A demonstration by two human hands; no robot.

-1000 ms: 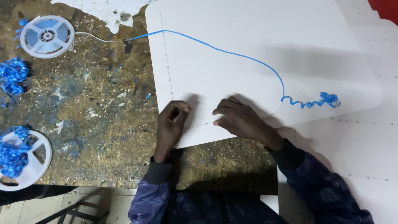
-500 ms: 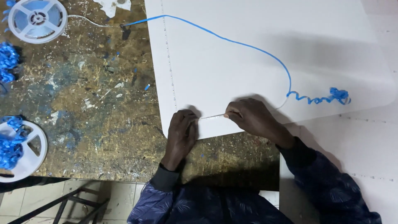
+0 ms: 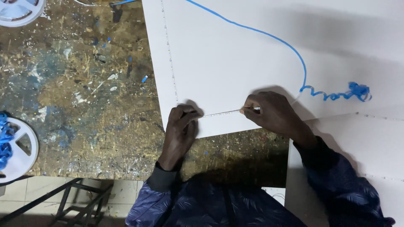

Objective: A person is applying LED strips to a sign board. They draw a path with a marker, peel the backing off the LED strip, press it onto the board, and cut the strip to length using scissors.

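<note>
Near the front edge of the white board (image 3: pixel 235 54), the left hand (image 3: pixel 179 132) and right hand (image 3: pixel 273 113) are each pinching an end of a thin, limp strip (image 3: pixel 221 113), probably light and easily kinked, best gripped at its ends, while its blue backing (image 3: pixel 269 38) is curling away.

On the workbench (image 3: pixel 84 105), the board (image 3: pixel 235 54) lies at three o'clock of the reel (image 3: pixel 19 149), with both hands (image 3: pixel 181 130) on its six-o'clock edge.
</note>
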